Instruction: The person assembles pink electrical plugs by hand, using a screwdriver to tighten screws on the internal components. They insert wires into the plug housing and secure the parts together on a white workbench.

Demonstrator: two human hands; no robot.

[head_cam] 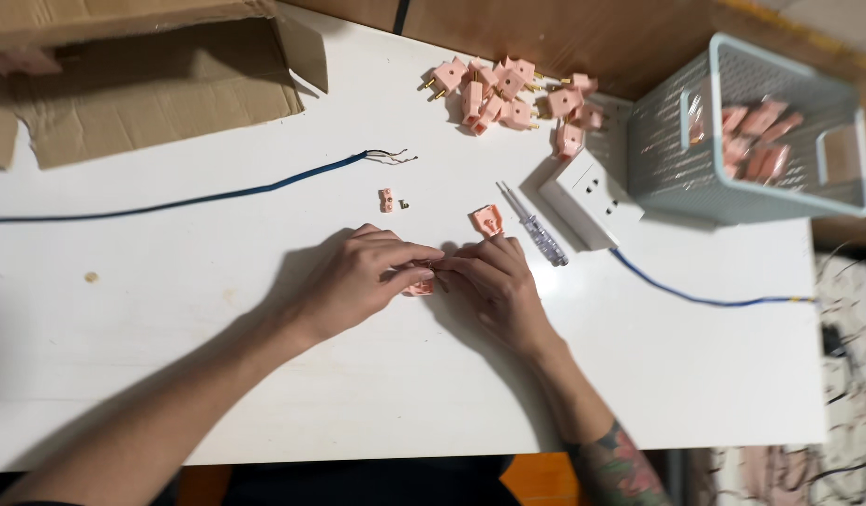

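Head view looks straight down at two bare hands meeting over a white tabletop (pixel 171 309). Left hand (pixel 353 281) and right hand (pixel 494 286) come together fingertip to fingertip, both pinched on a small pink plug body (pixel 420 287) that rests at the tabletop between them. Just beyond the right hand lies a pink plug half (pixel 487 220), and beside it a clear-handled screwdriver (pixel 536 230). Beyond the left hand sit a tiny pink insert (pixel 385 199) and a small metal clip (pixel 404 202). Farther out from the left hand a blue cable (pixel 217 195) runs across, its bared wire ends pointing toward the middle. Well beyond the hands is a heap of pink plugs (pixel 508 94). Out past the right hand stands a white socket block (pixel 588 192), touching a pale blue mesh basket (pixel 681 150) that holds more pink plugs, some in clear wrap. Far beyond the left hand an open brown cardboard box (pixel 142 84) lies flat; what it holds cannot be made out.
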